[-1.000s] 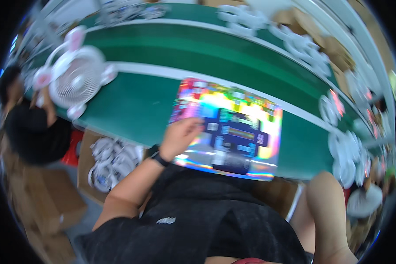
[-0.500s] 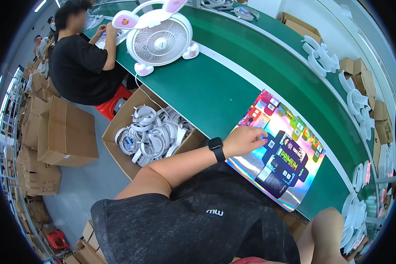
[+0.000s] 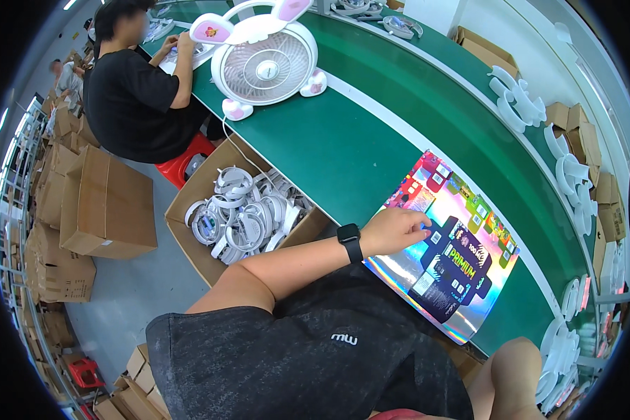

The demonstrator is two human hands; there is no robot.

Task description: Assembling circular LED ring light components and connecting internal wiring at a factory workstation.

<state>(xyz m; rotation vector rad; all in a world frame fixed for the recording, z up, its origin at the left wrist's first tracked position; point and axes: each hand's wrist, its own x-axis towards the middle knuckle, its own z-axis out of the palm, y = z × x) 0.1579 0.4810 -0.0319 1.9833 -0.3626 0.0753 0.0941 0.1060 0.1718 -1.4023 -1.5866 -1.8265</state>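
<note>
My left hand (image 3: 393,232), with a dark watch on its wrist, rests on a shiny, rainbow-coloured printed sheet (image 3: 493,297) on the green bench. Its fingers are curled together, with a small blue spot by the fingertips; what they hold, if anything, I cannot make out. Beneath and beside the hand, the sheet carries a dark unfolded-box print (image 3: 462,262) and bright red, green and orange panels. Of my right arm only the bent elbow (image 3: 514,367) shows at the lower right; the right hand is out of view.
A white rabbit-eared fan (image 3: 264,66) stands on the green bench (image 3: 315,154). Below it, a carton (image 3: 182,203) holds many white ring-shaped parts (image 3: 248,217). A co-worker (image 3: 133,98) sits at the far left. White curved parts (image 3: 518,101) line the right side; cartons (image 3: 108,199) stand left.
The whole view has shifted slightly, so the fan and co-worker appear a little further right. My left hand stays at the same place on the sheet, fingers still curled.
</note>
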